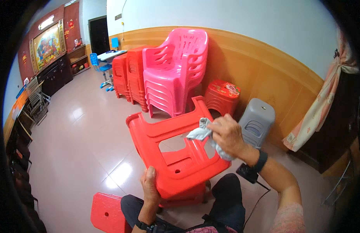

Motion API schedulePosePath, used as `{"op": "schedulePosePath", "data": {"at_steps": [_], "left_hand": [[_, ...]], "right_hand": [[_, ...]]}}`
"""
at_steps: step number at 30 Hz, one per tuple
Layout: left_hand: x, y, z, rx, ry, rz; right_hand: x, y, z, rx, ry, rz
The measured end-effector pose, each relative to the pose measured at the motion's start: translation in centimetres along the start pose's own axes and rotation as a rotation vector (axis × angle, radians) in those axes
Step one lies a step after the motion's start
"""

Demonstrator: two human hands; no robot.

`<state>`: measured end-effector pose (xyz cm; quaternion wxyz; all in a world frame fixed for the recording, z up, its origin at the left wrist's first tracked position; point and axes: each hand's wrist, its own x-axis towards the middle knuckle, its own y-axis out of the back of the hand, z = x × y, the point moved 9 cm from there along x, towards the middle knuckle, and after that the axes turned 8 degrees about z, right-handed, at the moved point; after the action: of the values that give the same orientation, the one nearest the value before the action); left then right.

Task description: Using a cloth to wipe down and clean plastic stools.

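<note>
A red plastic stool (145, 137) is tipped on its side before me, above another red plastic piece partly hidden below it. My left hand (149, 185) grips its near left edge, thumb on top. In my right hand (228, 135) is a crumpled light grey cloth (199, 133), held over the stool's right side by the opening between its legs. Part of the cloth hangs beneath the palm. Whether the cloth touches the plastic there cannot be told.
Another red stool (107, 211) stands on the floor at lower left. Stacked pink armchairs (165, 77), stacked red stools (120, 75), a flower-topped red stool stack (222, 97) and a grey stool (257, 116) line the wall. A black device (247, 173) with a cable lies at right.
</note>
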<state>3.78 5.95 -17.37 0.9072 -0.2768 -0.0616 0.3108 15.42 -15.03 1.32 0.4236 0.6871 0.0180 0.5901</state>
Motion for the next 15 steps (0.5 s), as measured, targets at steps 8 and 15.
{"op": "schedulePosePath", "data": {"at_steps": [8, 15], "left_hand": [[-1.4, -2.0, 1.9, 0.000, -0.010, -0.020], [-1.6, -1.3, 2.3, -0.030, -0.031, 0.067]], "right_hand": [[7.1, -5.4, 6.4, -0.164, -0.021, 0.167], [4.9, -4.7, 5.1, -0.052, 0.001, -0.088]]}}
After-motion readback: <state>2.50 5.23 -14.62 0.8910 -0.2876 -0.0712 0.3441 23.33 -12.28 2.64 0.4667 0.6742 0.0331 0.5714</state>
